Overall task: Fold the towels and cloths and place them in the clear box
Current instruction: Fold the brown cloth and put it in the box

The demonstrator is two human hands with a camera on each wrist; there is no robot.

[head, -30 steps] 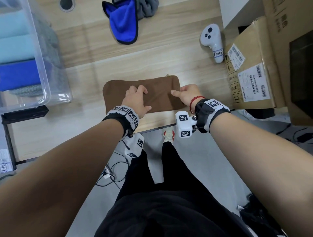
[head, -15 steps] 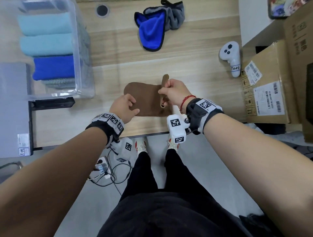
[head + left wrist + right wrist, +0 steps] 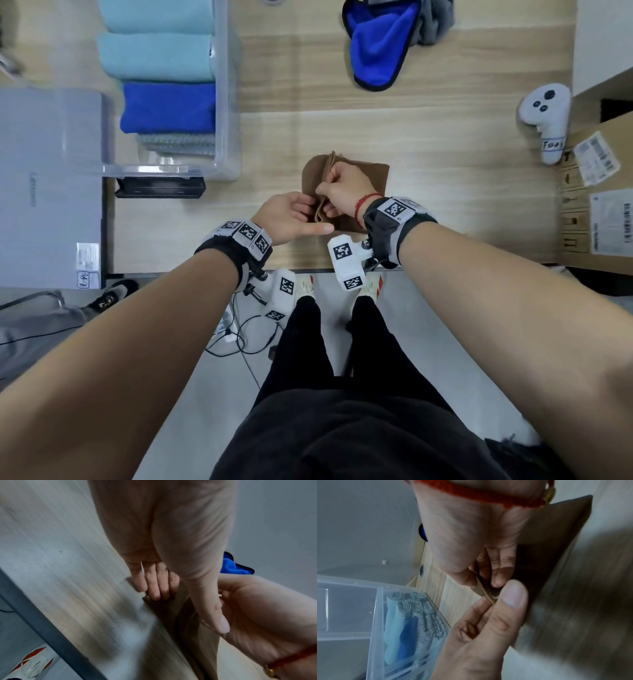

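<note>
A brown cloth (image 3: pixel 371 178) lies on the wooden table (image 3: pixel 445 212) near its front edge, folded over towards the left. My right hand (image 3: pixel 325 192) pinches the raised folded edge between thumb and fingers (image 3: pixel 496 580). My left hand (image 3: pixel 315 217) meets it at the near end of that edge. There the thumb (image 3: pixel 510 595) and forefinger pinch the brown cloth's edge (image 3: pixel 488 596). The clear box (image 3: pixel 224 102) stands at the left and holds folded light-blue, blue and grey towels. A crumpled blue and grey cloth (image 3: pixel 376 51) lies at the far side.
A white controller (image 3: pixel 546 116) and cardboard boxes (image 3: pixel 603 192) stand at the right. A grey laptop (image 3: pixel 51 188) lies left of the box, with a black bar (image 3: pixel 159 187) in front of it. The table's front edge (image 3: pixel 308 270) runs just below my wrists.
My right hand has lifted the cloth's right end and carried it leftward over the cloth to the left hand. The left hand has slid from the cloth's top to its left edge.
</note>
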